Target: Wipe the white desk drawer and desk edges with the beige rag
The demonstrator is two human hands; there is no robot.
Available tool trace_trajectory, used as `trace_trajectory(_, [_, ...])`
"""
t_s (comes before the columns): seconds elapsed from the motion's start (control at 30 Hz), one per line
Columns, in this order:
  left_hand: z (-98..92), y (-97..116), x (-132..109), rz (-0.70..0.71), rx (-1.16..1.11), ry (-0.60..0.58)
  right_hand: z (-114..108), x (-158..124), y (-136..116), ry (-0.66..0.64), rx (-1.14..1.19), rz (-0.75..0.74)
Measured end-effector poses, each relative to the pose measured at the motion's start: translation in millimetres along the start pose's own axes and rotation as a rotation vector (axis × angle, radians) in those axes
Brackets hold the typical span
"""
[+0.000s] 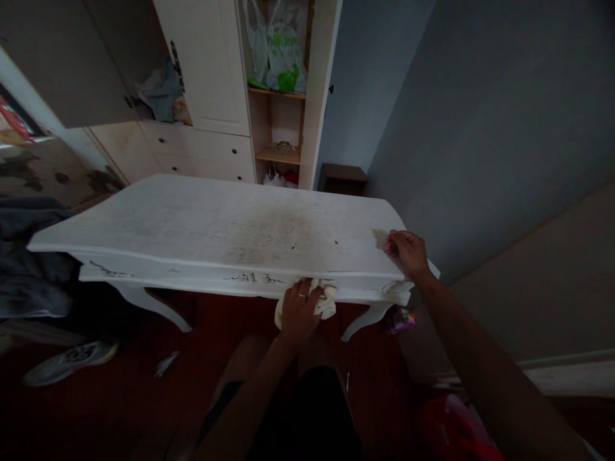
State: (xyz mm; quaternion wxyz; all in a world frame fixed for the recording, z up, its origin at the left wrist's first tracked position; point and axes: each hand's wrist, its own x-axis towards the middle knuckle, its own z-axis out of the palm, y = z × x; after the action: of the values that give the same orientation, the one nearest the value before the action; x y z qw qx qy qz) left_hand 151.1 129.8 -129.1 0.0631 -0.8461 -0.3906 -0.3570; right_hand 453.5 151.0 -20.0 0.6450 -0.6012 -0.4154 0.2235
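Hands well apart. Left hand (298, 310) gripping a cream cloth (327, 298) against the front edge of the white table (192, 214), below the grey smudge (271, 230) on its top. Right hand (409, 255) at the table's right end, fingers curled; too dim to tell if anything is in them. Behind: wardrobe (211, 70), doors partly open. Its open shelf column has plastic bags (287, 61) with green print up top, a small item (284, 146) on the middle shelf, white and red bundles (281, 178) at the bottom. Left compartment: heaped clothes (166, 93). Drawers (196, 142) underneath, closed.
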Motion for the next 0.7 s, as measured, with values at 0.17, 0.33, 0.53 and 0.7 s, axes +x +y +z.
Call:
trace_trajectory(0.17, [-6.3,-12.6,1.9,0.034,-0.015,0.192,2.2,0.1,-1.1,-0.007,0.057,0.0])
trace_trajectory(0.33, [-18.0,-41.1,-8.1,0.019,0.044,0.307,2.2,1.6,-0.6,0.011,0.067,-0.014])
trace_trajectory(0.53, [-17.8,-61.3,-19.4,-0.078,0.135,0.32,3.0,3.0,-1.7,0.043,0.05,-0.005])
trace_trajectory(0.7, [2.7,-30.3,-23.2,-0.067,0.062,0.157,2.8,4.5,0.3,0.046,0.033,-0.009])
